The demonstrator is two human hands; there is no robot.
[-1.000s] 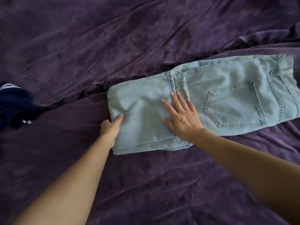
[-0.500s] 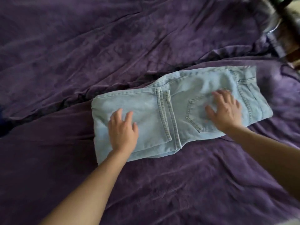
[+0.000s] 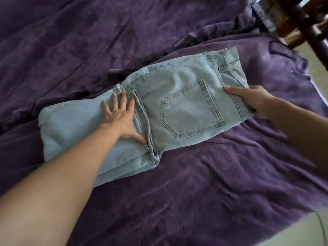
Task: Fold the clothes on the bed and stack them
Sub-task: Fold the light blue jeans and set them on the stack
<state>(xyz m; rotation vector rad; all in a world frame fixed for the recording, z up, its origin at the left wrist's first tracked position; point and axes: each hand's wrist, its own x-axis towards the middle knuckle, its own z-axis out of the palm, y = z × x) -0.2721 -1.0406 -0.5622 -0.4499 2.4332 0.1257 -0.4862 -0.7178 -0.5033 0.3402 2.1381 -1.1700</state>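
the left hand (image 3: 119, 119) lies flat with fingers spread and straight, pressing on the folded legs of the jeans (image 3: 186, 96) just beside the doubled hems (image 3: 142, 125). we take this as an anchor, so the layers underneath do not slide. the right hand (image 3: 252, 102) grips the waistband end, thumb on top of the denim and fingers tucked under its edge. we read that as a hold ready to lift this end over toward the left hand. the jeans lie across the middle of the purple bedcover (image 3: 213, 192), back pocket (image 3: 192, 110) upward, legs folded up to the seat. one more fold seems left before stacking; we see no stack here. dark wooden furniture (image 3: 307, 27) stands past the far right corner.
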